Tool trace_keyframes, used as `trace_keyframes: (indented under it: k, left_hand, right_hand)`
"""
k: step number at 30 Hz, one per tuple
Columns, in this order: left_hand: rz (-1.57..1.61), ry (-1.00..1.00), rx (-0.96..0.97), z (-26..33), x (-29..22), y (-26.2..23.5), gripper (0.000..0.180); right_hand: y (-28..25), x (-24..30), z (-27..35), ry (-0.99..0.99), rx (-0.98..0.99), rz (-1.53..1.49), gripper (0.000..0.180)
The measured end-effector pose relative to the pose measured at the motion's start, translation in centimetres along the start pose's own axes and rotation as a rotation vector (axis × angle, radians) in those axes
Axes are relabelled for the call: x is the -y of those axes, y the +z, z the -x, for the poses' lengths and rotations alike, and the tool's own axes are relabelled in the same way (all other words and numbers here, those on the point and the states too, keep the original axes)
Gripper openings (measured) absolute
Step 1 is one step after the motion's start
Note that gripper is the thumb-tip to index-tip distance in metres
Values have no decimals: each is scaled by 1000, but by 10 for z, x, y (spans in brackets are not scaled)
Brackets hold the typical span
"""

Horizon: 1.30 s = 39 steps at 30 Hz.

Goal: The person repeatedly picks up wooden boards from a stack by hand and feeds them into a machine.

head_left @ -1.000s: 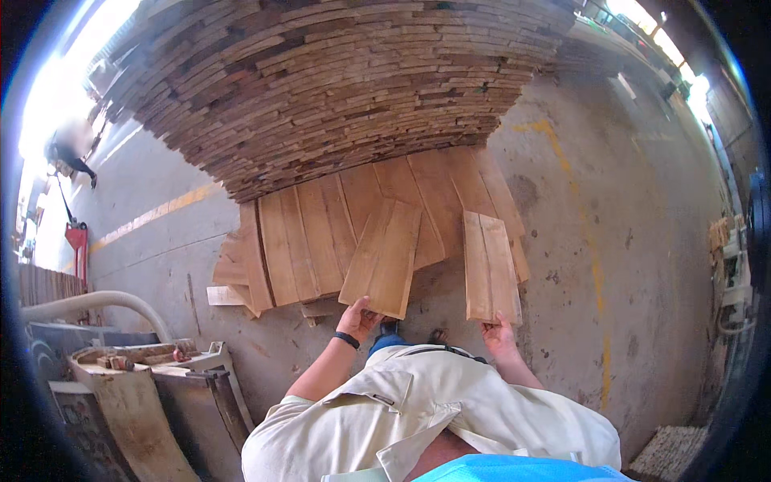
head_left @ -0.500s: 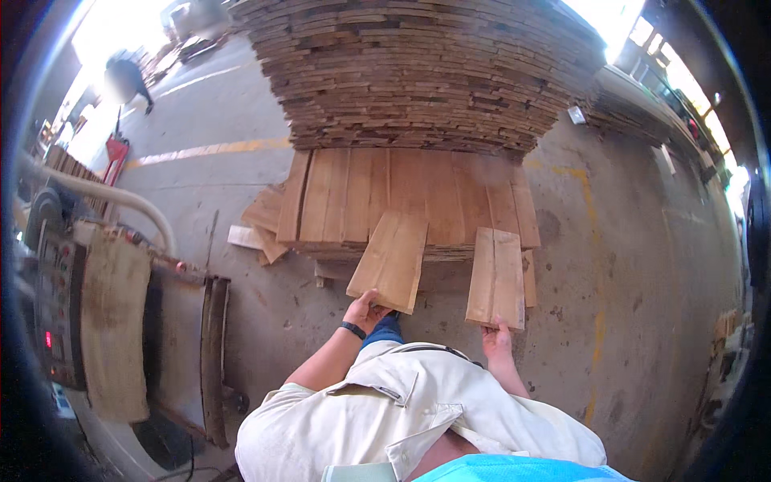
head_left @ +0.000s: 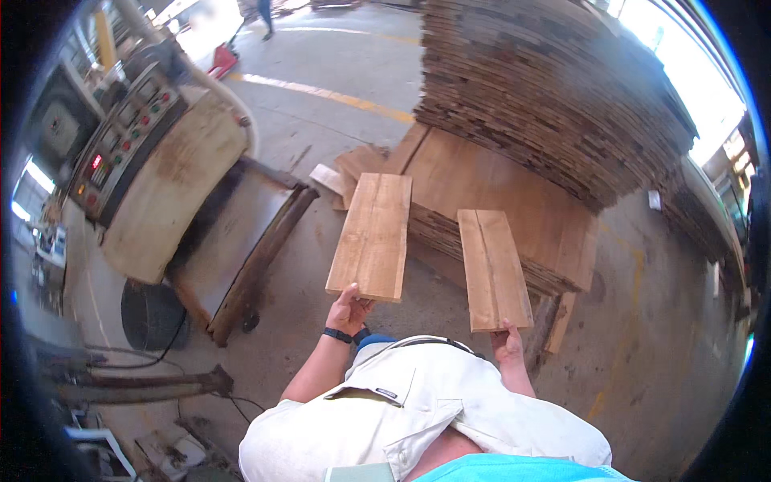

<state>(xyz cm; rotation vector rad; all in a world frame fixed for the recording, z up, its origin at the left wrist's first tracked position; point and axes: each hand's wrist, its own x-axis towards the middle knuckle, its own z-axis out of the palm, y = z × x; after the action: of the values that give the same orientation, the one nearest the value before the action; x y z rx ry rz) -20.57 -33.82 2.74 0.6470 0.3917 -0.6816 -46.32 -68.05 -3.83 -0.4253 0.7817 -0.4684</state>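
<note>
My left hand (head_left: 349, 312) grips the near end of a light brown wooden board (head_left: 371, 237), thumb on top and fingers beneath. The board points away from me, tilted slightly right at its far end. A second, narrower-looking board (head_left: 494, 269) with a dark lengthwise line is pinched at its near end by my right hand (head_left: 507, 344). Its far end leans left and overlaps the edge of a low stack of boards (head_left: 498, 189) in the picture. The two boards are apart from each other. The fingers under both boards are partly hidden.
Behind the low stack rises a tall pile of rough boards (head_left: 554, 96). To the left stands a machine with a control panel (head_left: 124, 149) and a worn metal bed (head_left: 233, 217). Loose offcuts (head_left: 357, 165) lie by the stack. A red pallet jack (head_left: 223, 60) and a person (head_left: 266, 16) are farther off.
My view has turned left, so the machine sits nearer the middle and the piles have shifted right. Both hands still hold their boards, and the left board now points more nearly straight ahead.
</note>
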Motion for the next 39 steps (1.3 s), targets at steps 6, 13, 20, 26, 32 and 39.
trace_keyframes:
  k: [6,13,20,26,32,39]
  left_hand:
    - [156,262,-34,57,-83,-63,50]
    - [271,473,-144,114,-165,-169,48]
    - [390,598,-189,129,-203,-230,44]
    - [675,597,-269,83,-210,-271,34]
    - [645,595,-381,63,-205,-250,28]
    - [672,508,-556,61,-211,-215,36]
  right_hand:
    - [113,-73,-23,151,298,140,65]
    - [279,-200,-2,356,551,278,61]
    - [344,-333,-31,661,589,438,49]
    - [400,-416,-49,829,563,578,47]
    - [427,-432,-58,913,470,703,50]
    - [433,-406,-65,859,633,896,54]
